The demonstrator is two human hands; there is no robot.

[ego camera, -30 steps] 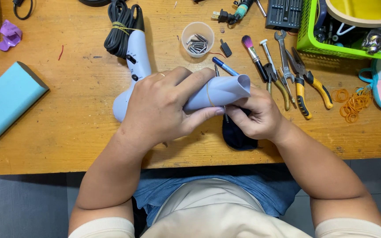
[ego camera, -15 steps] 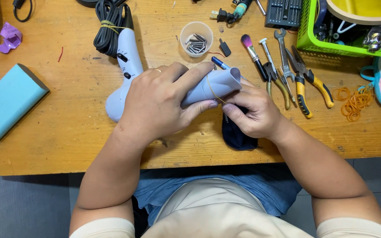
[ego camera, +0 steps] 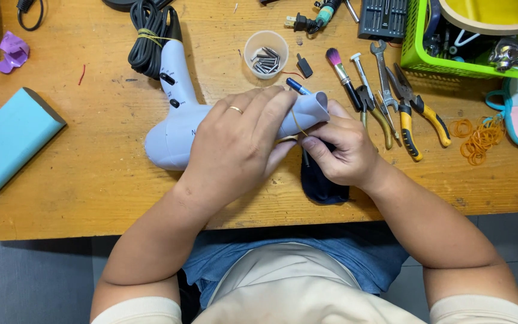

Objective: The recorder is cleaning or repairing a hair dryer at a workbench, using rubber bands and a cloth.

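A pale lilac hair dryer (ego camera: 172, 129) lies on the wooden table (ego camera: 91, 174), its handle pointing away and its black coiled cord (ego camera: 148, 33) at the far end. My left hand (ego camera: 238, 141) grips the dryer's barrel from above. My right hand (ego camera: 340, 150) pinches at the nozzle end (ego camera: 310, 108), where a thin orange rubber band (ego camera: 298, 123) crosses the barrel. A dark blue object (ego camera: 322, 186) lies under my right hand. A blue pen tip (ego camera: 298, 87) shows just beyond the nozzle.
A clear cup of metal bits (ego camera: 266, 54), a brush (ego camera: 343, 75), wrench (ego camera: 382, 63) and yellow-handled pliers (ego camera: 415, 111) lie at the back right. A green basket (ego camera: 427, 60) and orange rubber bands (ego camera: 478, 138) sit far right. A teal block (ego camera: 10, 141) is at the left edge.
The dryer has slid slightly left and its nozzle has dropped lower. My right fingers have moved up to the nozzle end, where a rubber band now shows.
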